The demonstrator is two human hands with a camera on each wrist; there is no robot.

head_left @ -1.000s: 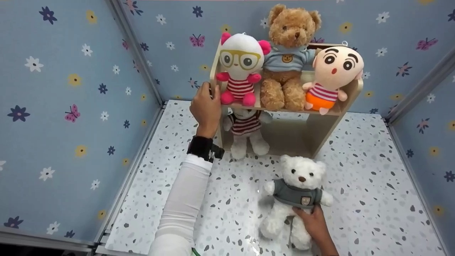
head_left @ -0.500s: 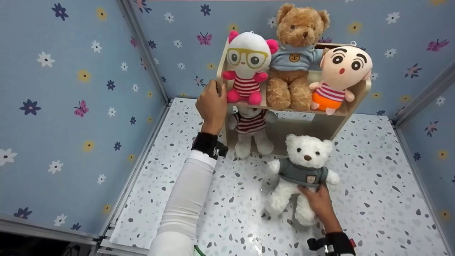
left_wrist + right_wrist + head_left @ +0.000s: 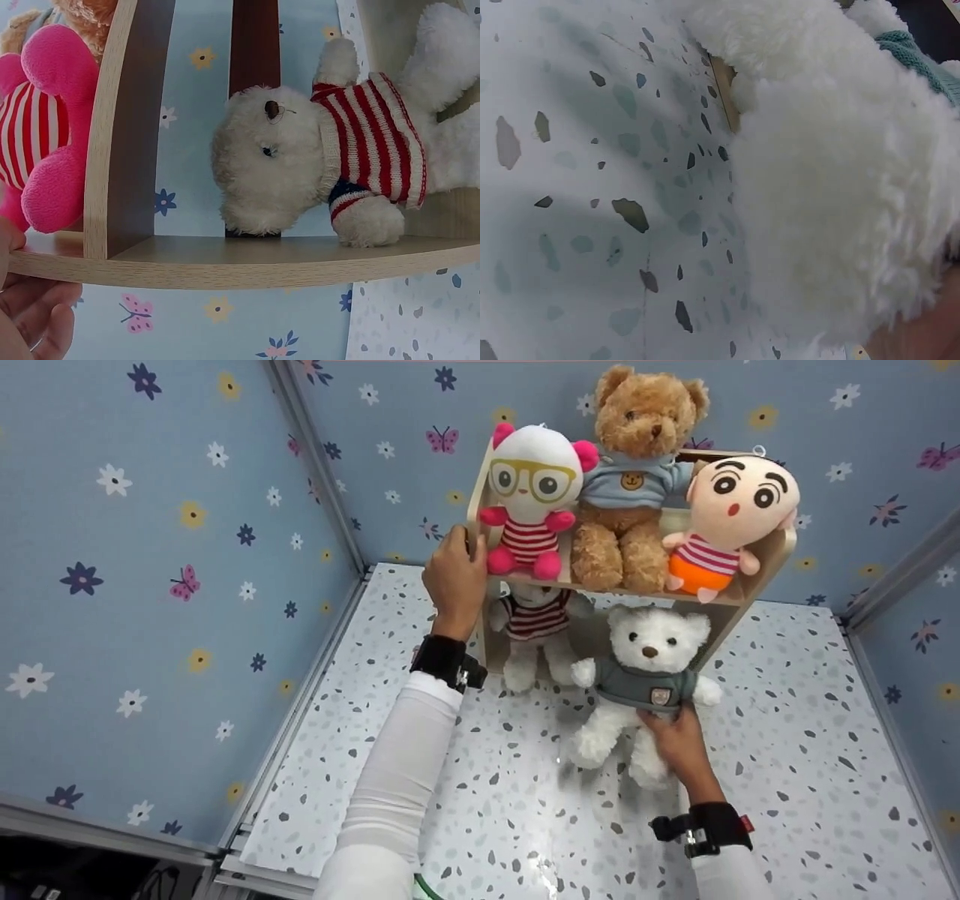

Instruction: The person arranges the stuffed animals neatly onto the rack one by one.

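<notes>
My left hand (image 3: 456,577) grips the left side panel of a small wooden shelf (image 3: 769,559); in the left wrist view, fingers (image 3: 45,319) curl past the panel's edge (image 3: 225,274). Low in front of the shelf, my right hand (image 3: 681,739) holds a white teddy bear (image 3: 649,686) in a grey-green sweater by its hip, thumb across the front. The bear is upright, facing me, its head before the lower compartment's right half. White fur (image 3: 840,172) fills much of the right wrist view. Another white bear (image 3: 536,619), in a striped sweater, sits in the lower compartment's left half.
On the upper shelf sit a pink-and-white doll with yellow glasses (image 3: 532,502), a brown teddy bear (image 3: 634,472) in a blue top and a round-headed doll (image 3: 731,521) in orange shorts. The speckled table (image 3: 810,750) lies between blue flowered panels (image 3: 150,622).
My right hand has carried the white bear in the grey-green sweater forward, up to the lower compartment. The left hand keeps its grip on the shelf. The whole view has shifted slightly.
</notes>
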